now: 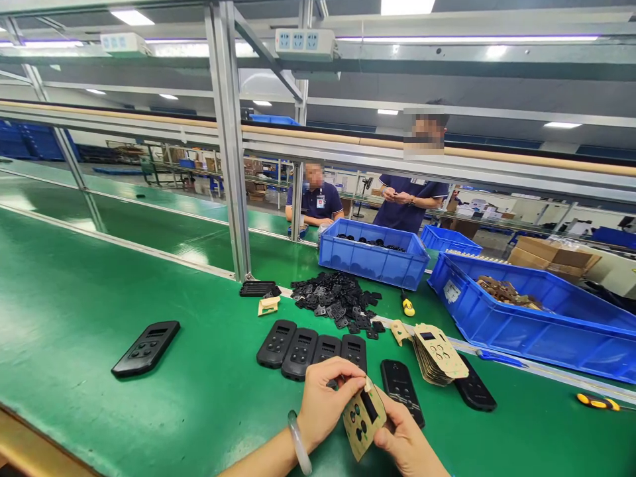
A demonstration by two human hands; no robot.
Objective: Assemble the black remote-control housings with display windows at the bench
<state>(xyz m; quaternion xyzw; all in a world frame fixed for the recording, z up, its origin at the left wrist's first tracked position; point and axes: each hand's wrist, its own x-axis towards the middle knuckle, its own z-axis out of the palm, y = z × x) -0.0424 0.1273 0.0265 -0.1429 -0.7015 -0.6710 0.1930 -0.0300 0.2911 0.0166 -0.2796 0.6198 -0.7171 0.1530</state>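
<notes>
My right hand (405, 434) grips a cream adhesive sticker sheet (365, 424) by its right edge. The sheet has a dark window and several round holes. My left hand (325, 401), with a pale bangle at the wrist, pinches the sheet's top corner, where a small flap of backing stands up. Just beyond my hands is a row of black plastic housings (299, 353) with button holes. Another black housing (402, 391) lies right of the row. A stack of similar cream sheets (437, 354) rests farther right, partly over a black housing (474, 384).
A heap of small black plates (338, 298) lies behind the row. Blue bins (372, 262) stand at the back and right. Yellow-handled screwdrivers (599, 401) lie at right. One black housing (146, 348) sits apart at left. A metal post (231, 146) rises from the bench. Two people are across the bench.
</notes>
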